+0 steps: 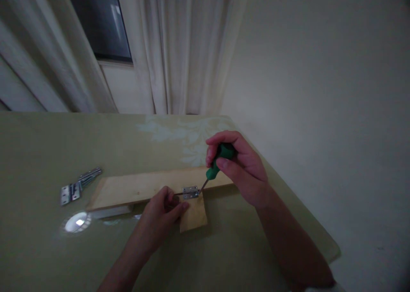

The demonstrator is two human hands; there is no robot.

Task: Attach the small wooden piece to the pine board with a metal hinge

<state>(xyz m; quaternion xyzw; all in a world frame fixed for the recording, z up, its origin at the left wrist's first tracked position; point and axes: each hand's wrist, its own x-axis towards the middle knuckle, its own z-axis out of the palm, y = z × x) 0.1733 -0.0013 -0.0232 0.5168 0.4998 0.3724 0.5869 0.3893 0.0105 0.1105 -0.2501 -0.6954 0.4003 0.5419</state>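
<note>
My right hand is closed round the green handle of a screwdriver, whose tip rests on a small metal hinge. The hinge joins a long wooden board to a small wooden block in front of it. With its fingers curled, my left hand presses on the small block and the left end of the hinge.
Spare metal hinges lie on the table to the left of the board. A bright light reflection shows on the tabletop. Curtains and a window stand behind; the table's right edge drops off near my right forearm.
</note>
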